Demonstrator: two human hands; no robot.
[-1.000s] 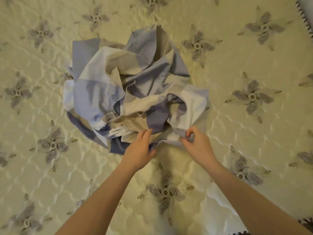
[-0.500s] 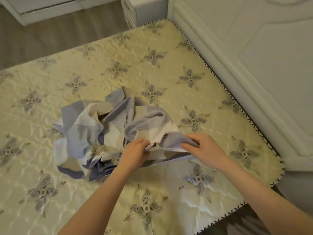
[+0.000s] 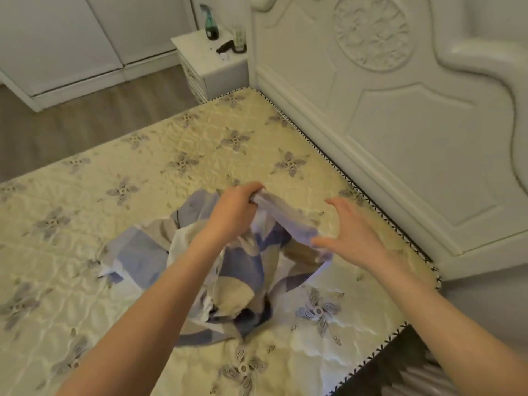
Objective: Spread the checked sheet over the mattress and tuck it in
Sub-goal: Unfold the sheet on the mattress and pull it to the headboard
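The checked sheet (image 3: 243, 270), in blue, white and beige squares, is bunched on the cream quilted mattress (image 3: 160, 172) near its right corner. My left hand (image 3: 237, 207) is shut on an edge of the sheet and holds it lifted above the heap. My right hand (image 3: 351, 235) hovers to the right of that lifted edge with fingers spread; its thumb is close to or touching the cloth, with nothing gripped. Part of the sheet is hidden under my left forearm.
A white carved headboard (image 3: 400, 124) runs along the mattress's right edge. A white nightstand (image 3: 211, 61) with a dark bottle (image 3: 212, 28) stands at the far corner. White cupboards (image 3: 71, 44) and wood floor (image 3: 85, 121) lie beyond the mattress's far edge.
My view has tilted up from the heap to the headboard corner. My left hand has lifted a sheet edge up and away. My right hand has let go and opened.
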